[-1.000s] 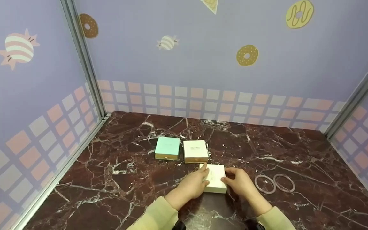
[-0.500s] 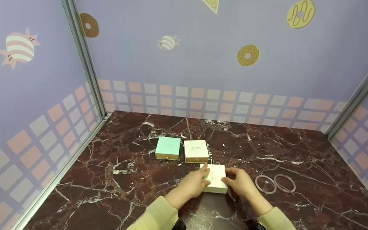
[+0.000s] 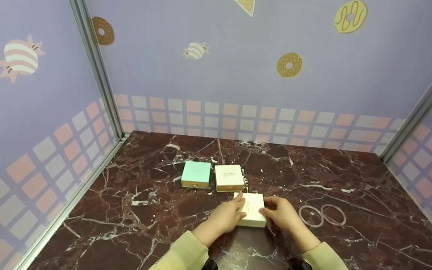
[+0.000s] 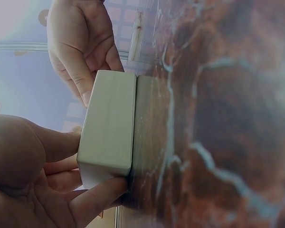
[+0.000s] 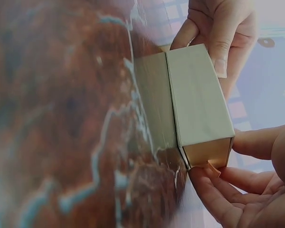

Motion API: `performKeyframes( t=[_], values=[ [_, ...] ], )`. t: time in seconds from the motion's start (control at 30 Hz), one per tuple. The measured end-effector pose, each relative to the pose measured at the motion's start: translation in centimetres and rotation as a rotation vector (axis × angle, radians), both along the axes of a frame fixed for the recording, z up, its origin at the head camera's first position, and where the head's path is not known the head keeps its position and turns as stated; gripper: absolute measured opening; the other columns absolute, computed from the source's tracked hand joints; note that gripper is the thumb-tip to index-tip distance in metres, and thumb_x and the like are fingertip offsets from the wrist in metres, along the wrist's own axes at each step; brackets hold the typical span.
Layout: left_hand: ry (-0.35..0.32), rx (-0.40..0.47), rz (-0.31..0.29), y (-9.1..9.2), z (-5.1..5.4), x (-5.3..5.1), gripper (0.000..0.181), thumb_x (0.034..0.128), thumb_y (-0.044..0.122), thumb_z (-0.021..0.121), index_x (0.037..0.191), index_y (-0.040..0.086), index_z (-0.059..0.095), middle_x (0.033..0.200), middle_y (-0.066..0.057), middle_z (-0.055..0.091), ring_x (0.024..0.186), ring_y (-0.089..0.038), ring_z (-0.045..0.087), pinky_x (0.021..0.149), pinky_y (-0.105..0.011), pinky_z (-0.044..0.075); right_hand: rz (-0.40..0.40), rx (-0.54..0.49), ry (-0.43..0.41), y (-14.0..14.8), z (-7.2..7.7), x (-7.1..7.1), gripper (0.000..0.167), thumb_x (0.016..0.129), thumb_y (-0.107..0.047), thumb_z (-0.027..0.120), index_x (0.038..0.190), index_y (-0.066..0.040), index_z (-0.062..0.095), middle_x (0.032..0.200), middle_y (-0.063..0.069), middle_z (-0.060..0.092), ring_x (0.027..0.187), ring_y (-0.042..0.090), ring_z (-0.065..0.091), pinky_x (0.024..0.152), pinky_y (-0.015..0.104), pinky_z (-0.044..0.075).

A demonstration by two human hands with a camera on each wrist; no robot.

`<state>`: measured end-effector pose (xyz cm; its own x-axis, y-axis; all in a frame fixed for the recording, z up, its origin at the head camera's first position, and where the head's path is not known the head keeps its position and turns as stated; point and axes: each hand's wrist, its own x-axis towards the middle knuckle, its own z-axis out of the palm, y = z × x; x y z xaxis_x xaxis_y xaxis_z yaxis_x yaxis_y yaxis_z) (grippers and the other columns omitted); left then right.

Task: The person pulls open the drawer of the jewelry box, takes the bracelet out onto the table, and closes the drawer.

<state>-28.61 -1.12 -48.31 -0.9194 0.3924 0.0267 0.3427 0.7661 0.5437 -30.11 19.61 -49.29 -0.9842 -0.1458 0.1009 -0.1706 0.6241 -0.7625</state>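
A small white drawer box (image 3: 254, 207) lies flat on the marble-patterned table between both hands. My left hand (image 3: 223, 217) holds its left side, thumb and a finger over the top. In the left wrist view the left hand's fingers reach round the end of the box (image 4: 107, 118). My right hand (image 3: 281, 213) grips the opposite side, thumb at the top edge. The right wrist view shows the gold drawer end (image 5: 204, 153) with a small ribbon tab (image 5: 213, 169), the right fingers touching beside it. The drawer looks pushed in.
Behind stand a mint-green drawer box (image 3: 196, 174) and a cream drawer box (image 3: 229, 177), with a string of beads (image 3: 245, 175) beside the cream one. Right of my right hand lie two pale rings (image 3: 311, 225), side by side. Patterned walls (image 3: 216, 67) enclose the table.
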Motion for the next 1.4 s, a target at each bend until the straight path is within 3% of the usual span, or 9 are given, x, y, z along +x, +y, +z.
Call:
performKeyframes(
  t=[0.27, 0.47, 0.63, 0.9, 1.1, 1.4],
  values=[
    [-0.012, 0.012, -0.003, -0.1, 0.1, 0.1, 0.056, 0.1015, 0.024, 0.064, 0.152, 0.003, 0.049, 0.167, -0.012, 0.035, 0.144, -0.036, 0.049, 0.121, -0.048, 0.042, -0.002, -0.01, -0.034, 0.3, -0.1, -0.3, 0.038, 0.089, -0.01, 0.077, 0.12, 0.01, 0.07, 0.108, 0.021, 0.077, 0.094, 0.026, 0.073, 0.082, 0.038, 0.062],
    [-0.013, 0.008, -0.003, 0.0, 0.0, 0.0, 0.057, 0.1012, 0.024, 0.064, 0.152, 0.003, 0.049, 0.167, -0.011, 0.035, 0.144, -0.037, 0.049, 0.121, -0.048, 0.042, -0.082, -0.14, -0.166, 0.4, -0.3, -0.8, 0.034, 0.1, -0.014, 0.064, 0.123, 0.011, 0.068, 0.098, 0.013, 0.076, 0.082, 0.015, 0.069, 0.073, 0.03, 0.062],
    [-0.013, 0.006, -0.008, 0.0, 0.0, 0.0, 0.057, 0.1016, 0.023, 0.063, 0.152, 0.003, 0.048, 0.167, -0.011, 0.034, 0.145, -0.037, 0.048, 0.121, -0.048, 0.042, -0.107, -0.251, -0.271, 0.7, -0.3, -0.9, 0.035, 0.106, -0.016, 0.056, 0.119, 0.015, 0.067, 0.096, 0.014, 0.076, 0.083, 0.015, 0.072, 0.08, 0.034, 0.065],
    [-0.026, 0.007, -0.008, 0.0, 0.0, 0.0, 0.056, 0.102, 0.024, 0.062, 0.152, 0.003, 0.048, 0.168, -0.01, 0.033, 0.145, -0.038, 0.047, 0.122, -0.049, 0.04, -0.007, -0.369, -0.356, 1.8, -0.6, -1.2, 0.044, 0.107, -0.016, 0.054, 0.123, 0.024, 0.058, 0.102, 0.022, 0.078, 0.08, 0.012, 0.074, 0.079, 0.029, 0.065],
    [-0.031, 0.017, -0.001, 0.1, 0.1, 0.0, 0.056, 0.1022, 0.024, 0.062, 0.153, 0.004, 0.048, 0.168, -0.01, 0.033, 0.145, -0.037, 0.047, 0.122, -0.049, 0.04, 0.003, -0.442, -0.397, 2.4, -0.8, -1.6, 0.043, 0.106, -0.014, 0.055, 0.125, 0.025, 0.056, 0.105, 0.023, 0.077, 0.082, 0.015, 0.076, 0.084, 0.033, 0.066],
    [-0.03, 0.022, 0.011, 0.1, 0.2, 0.1, 0.057, 0.1011, 0.023, 0.064, 0.152, 0.004, 0.048, 0.167, -0.009, 0.034, 0.145, -0.037, 0.048, 0.122, -0.051, 0.04, 0.029, -0.446, -0.401, 2.4, -1.0, -1.5, 0.037, 0.103, -0.01, 0.061, 0.119, 0.024, 0.061, 0.091, 0.011, 0.079, 0.076, 0.011, 0.074, 0.08, 0.032, 0.066]
  ],
)
